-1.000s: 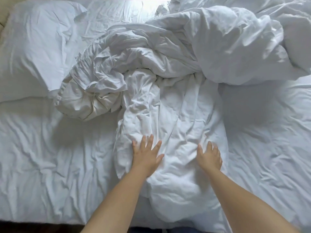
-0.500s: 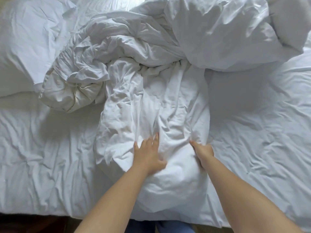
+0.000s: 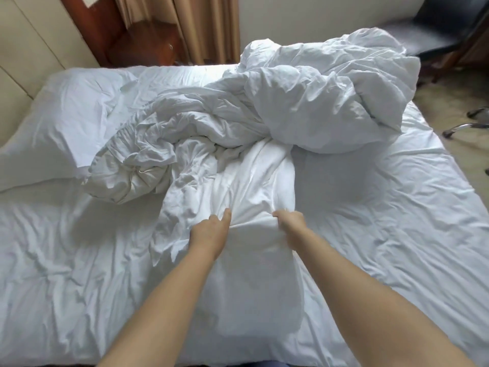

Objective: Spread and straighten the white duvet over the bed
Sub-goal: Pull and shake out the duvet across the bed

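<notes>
The white duvet [image 3: 264,123] lies crumpled in a heap across the middle and far right of the bed [image 3: 66,274]. A long fold of it runs toward me. My left hand [image 3: 211,231] grips that fold on its left side, fingers curled into the cloth. My right hand [image 3: 289,223] grips the same fold a little to the right. The fabric between the two hands is pulled taut and lifted slightly off the wrinkled bottom sheet.
A white pillow [image 3: 60,123] rests at the left by the cream headboard [image 3: 23,49]. A wooden nightstand [image 3: 140,46] and tan curtain [image 3: 209,25] stand behind the bed. A dark chair [image 3: 434,33] and chrome chair legs [image 3: 465,125] are at the right.
Both hands went from lying flat on the duvet fold to gripping it. My view has lifted and drawn back, now showing the headboard, curtain and chair.
</notes>
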Demonstrator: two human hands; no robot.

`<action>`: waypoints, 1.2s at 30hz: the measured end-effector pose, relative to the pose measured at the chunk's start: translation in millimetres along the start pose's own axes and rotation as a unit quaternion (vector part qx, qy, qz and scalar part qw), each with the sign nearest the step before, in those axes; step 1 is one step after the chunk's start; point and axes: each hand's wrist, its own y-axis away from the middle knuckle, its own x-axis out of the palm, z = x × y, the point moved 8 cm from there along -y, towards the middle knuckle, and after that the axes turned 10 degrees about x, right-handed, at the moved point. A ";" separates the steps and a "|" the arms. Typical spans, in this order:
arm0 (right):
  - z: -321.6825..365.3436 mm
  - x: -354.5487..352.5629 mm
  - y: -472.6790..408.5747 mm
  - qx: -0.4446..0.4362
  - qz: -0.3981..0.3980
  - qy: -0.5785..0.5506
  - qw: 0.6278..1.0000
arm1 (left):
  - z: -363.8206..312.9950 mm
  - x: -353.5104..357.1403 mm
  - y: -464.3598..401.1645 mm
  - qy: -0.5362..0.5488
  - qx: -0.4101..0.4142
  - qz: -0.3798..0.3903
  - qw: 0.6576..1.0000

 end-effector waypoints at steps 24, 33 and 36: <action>-44.0 95.3 152.3 -0.090 -0.007 0.062 0.994 | 102.0 -49.1 130.6 -0.185 0.198 -0.243 0.931; -9.3 131.6 212.0 -0.213 0.024 -0.007 0.977 | 138.9 -157.7 139.6 -0.337 0.222 -0.405 0.820; -80.3 153.5 151.6 -0.068 0.043 0.068 0.994 | 131.6 -84.5 118.3 -0.275 0.195 -0.277 0.900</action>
